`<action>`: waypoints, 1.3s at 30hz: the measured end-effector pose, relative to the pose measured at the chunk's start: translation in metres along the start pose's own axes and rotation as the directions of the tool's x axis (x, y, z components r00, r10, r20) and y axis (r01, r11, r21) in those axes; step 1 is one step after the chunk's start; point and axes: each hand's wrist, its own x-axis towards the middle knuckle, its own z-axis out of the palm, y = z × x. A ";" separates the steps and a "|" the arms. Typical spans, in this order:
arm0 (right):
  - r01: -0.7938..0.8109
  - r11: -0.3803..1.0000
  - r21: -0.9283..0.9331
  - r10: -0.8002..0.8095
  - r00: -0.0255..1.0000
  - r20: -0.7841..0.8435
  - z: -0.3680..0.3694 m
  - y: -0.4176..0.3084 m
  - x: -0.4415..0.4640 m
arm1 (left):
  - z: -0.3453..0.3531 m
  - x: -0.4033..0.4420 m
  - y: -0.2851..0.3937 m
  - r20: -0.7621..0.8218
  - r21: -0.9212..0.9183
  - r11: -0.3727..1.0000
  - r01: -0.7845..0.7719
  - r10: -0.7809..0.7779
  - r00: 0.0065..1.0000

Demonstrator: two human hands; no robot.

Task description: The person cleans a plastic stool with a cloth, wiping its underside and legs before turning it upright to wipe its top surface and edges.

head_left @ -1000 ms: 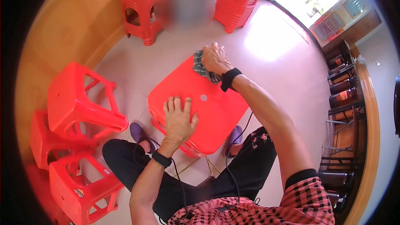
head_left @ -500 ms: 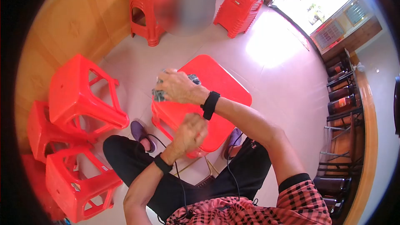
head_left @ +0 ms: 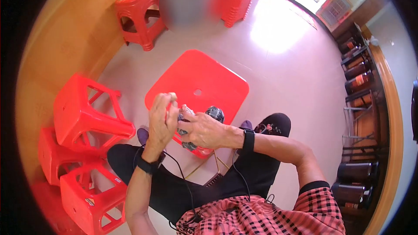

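My right hand is closed over a bunched dark-and-white patterned cloth at the near edge of a red plastic stool. Parts of the cloth stick out on both sides of the hand and below its fingers. Right beside it, my left hand is raised with its fingers apart, close to the cloth and the right fingertips. Whether the left hand touches the cloth cannot be made out. A small hole shows in the middle of the stool's seat.
More red stools stand at the left, by the wooden wall. A red stool and a stack of red stools are at the back, near a blurred patch. Dark folded chairs line the right side.
My right hand has brought the cloth from the stool's far left side to its near edge. The left hand has risen beside it and its fingers have spread. The view has shifted.
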 end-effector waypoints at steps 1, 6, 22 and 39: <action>-0.006 1.000 0.000 0.006 1.000 -0.014 0.000 -0.004 -0.010 | 0.009 -0.001 -0.014 -0.021 0.060 0.996 0.065 -0.064 0.998; -0.045 0.999 -0.005 0.045 0.999 -0.018 -0.019 -0.011 -0.049 | 0.047 -0.013 -0.059 0.037 0.335 0.942 0.009 -0.023 0.999; -0.701 0.712 -0.029 0.666 0.689 -0.286 -0.025 0.114 -0.069 | 0.052 -0.019 -0.063 0.029 0.424 0.905 0.016 -0.032 0.999; -0.466 0.884 -0.037 0.445 0.864 -0.234 -0.016 0.107 -0.020 | 0.053 -0.017 -0.060 -0.033 0.379 0.924 0.048 -0.038 0.999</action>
